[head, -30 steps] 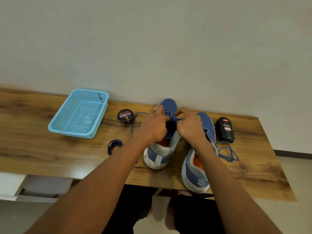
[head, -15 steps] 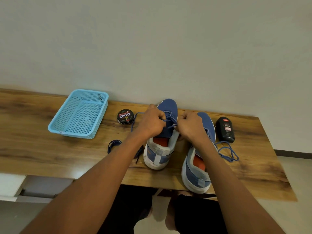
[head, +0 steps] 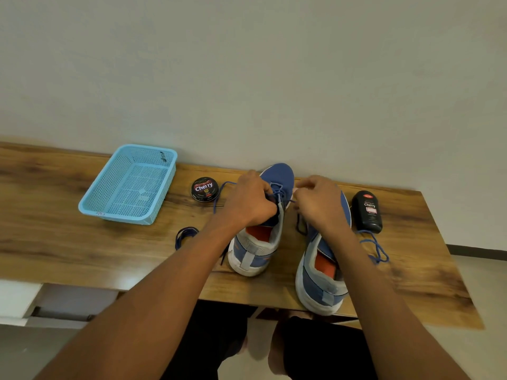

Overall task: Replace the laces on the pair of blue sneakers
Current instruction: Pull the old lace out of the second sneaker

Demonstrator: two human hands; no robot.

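The left sneaker [head: 260, 226], at twelve o'clock on the table [head: 55, 242], is seemingly half-unlaced, its blue lace [head: 278, 192] pinched by the left hand [head: 248, 201] and right hand [head: 319, 205]; the right sneaker [head: 322, 272] is left.

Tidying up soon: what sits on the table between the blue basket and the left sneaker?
In the head view, the round Cherry polish tin sits between the blue basket and the left sneaker; a coiled dark lace lies nearer the front edge.
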